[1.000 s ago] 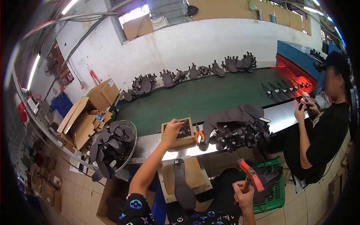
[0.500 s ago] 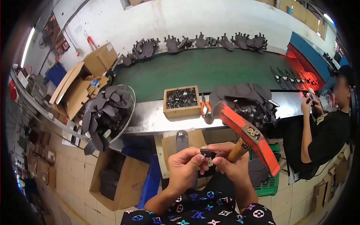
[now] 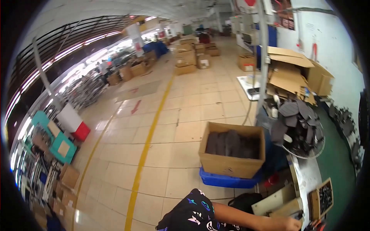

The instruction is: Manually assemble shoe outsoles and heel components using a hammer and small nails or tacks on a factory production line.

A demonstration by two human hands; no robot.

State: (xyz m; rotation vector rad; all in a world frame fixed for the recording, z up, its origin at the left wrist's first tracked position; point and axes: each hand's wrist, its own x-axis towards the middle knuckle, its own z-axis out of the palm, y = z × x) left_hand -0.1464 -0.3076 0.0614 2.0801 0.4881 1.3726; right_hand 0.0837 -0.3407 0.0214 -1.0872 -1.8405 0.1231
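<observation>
One of my hands shows: the left hand (image 3: 290, 223), lower right, fingers curled, and I can't tell what it holds; my right hand is out of frame. Near it, small dark parts (image 3: 326, 197) fill the wooden box (image 3: 315, 205), so plenty seems left; what's finished I can't tell.

I wear a black sleeve (image 3: 197, 211) printed with blue and pale motifs. The small-parts box (image 3: 315, 205) is tan; the small parts (image 3: 326, 195) are black. The carton (image 3: 227, 166) is brown, the bin (image 3: 223, 180) blue, the belt (image 3: 336, 150) green. Floor tiles (image 3: 189, 148) are beige, the floor line (image 3: 143, 165) yellow.
</observation>
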